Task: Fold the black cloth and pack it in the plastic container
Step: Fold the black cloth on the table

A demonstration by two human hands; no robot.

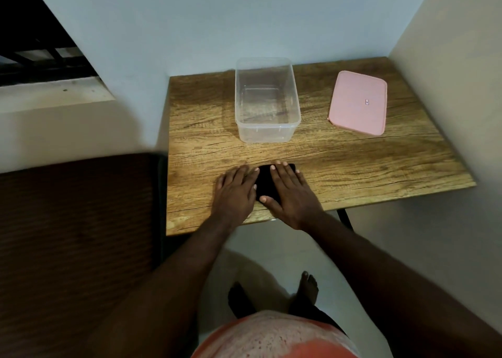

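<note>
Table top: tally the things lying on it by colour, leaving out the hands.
Black: 1, the cloth
Clear: 1, the plastic container
Pink: 1, the lid
Total: 3

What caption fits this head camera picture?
Left hand and right hand rest flat on the black cloth near the empty plastic container.

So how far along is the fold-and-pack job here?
The black cloth already looks folded small. The left hand and right hand press it flat on the table. Left to do: packing it into the empty plastic container; a pink lid lies apart.
</note>
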